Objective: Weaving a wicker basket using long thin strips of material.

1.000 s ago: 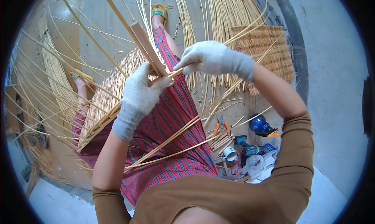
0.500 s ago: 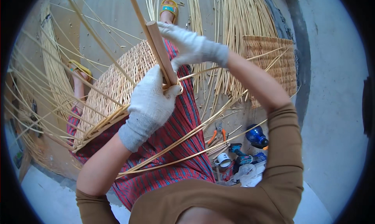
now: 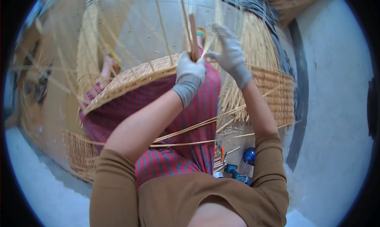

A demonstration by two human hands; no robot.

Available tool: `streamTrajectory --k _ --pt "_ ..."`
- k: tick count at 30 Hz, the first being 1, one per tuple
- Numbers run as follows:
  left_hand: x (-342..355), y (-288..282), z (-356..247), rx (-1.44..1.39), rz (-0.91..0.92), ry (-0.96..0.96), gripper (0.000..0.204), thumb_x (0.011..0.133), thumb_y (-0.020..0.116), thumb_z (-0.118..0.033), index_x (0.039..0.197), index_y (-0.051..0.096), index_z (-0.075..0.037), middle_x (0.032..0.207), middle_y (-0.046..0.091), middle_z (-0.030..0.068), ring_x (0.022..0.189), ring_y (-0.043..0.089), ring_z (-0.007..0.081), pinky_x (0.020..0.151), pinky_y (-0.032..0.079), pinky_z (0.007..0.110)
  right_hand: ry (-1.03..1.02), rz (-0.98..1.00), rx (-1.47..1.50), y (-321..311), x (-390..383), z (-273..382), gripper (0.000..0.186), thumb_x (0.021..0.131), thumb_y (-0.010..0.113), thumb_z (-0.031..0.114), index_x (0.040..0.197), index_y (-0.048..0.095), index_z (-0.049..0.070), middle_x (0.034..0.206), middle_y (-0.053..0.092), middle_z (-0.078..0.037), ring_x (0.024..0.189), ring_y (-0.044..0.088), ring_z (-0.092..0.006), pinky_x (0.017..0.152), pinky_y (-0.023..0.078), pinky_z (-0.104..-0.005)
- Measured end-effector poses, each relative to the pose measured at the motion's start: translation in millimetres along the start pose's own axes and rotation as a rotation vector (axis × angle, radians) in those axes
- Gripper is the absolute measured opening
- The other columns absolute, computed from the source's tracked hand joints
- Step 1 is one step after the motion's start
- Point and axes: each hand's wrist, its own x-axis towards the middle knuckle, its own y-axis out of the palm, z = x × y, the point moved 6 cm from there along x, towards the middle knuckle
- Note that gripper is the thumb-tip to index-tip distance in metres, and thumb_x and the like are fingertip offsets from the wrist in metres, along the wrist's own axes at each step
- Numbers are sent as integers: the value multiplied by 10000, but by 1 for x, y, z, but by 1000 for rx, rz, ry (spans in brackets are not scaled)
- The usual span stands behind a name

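A woven wicker panel [image 3: 138, 77] lies across my lap on a red and blue striped cloth [image 3: 174, 161], with long cane stakes [image 3: 161, 25] rising from its edge. My left hand [image 3: 190, 72], in a pale knitted glove, is closed around the lower end of a wooden stick [image 3: 193, 39] at the panel's right end. Just right of it is my gloved right hand [image 3: 231, 55], its thumb and fingers apart. A pale cane strand [image 3: 208, 44] passes close to its fingertips; motion blur hides whether they touch it.
Bundles of loose cane [image 3: 257, 41] lie ahead on the right, beside another woven panel [image 3: 273, 94]. A third woven piece [image 3: 81, 152] is at the left. Near my right elbow are a blue bottle [image 3: 249, 156], a power tool [image 3: 237, 175] and orange-handled pliers [image 3: 222, 152].
The view has shifted, and the panel is tilted so its edge faces me more. My left hand still grips the stick. My right hand has moved away from the stick, toward the right.
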Motion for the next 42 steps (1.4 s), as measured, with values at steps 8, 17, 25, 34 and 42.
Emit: streamTrajectory --k 8,17,25,34,42 --pt "-186 -221 -101 -279 334 29 360 1089 654 -142 1378 518 23 1097 665 116 900 757 205 833 668 366 -325 -415 263 -2 -31 139 626 715 947 215 1272 680 115 1308 697 -142 1269 643 -396 1123 472 -505" --pt "-192 -339 11 -506 627 90 389 955 794 -6 1274 578 -60 1124 630 42 1052 701 164 900 632 342 -273 -181 -219 -2 -145 196 235 841 790 194 1069 742 221 910 630 -5 844 627 -267 836 448 -460" --pt "-53 -433 159 -276 535 -24 362 992 731 -27 1305 559 -82 1214 553 11 1184 622 146 1046 618 370 -170 144 -21 127 -91 289 395 900 785 218 1283 699 175 1065 722 -53 997 683 -305 876 517 -444" --pt "-51 -437 153 -271 420 -183 268 1013 755 -94 1204 567 -103 1078 629 21 981 742 163 873 692 381 643 294 908 107 -42 263 954 1078 713 248 1765 61 134 1411 662 -196 1058 703 -192 949 575 -324" --pt "-56 -432 152 -305 364 -276 264 985 803 -125 1126 581 -132 1011 606 -37 927 688 90 826 672 316 110 -624 383 43 58 324 1062 1035 767 227 1748 -6 71 1292 703 -176 1032 720 -248 843 583 -334"
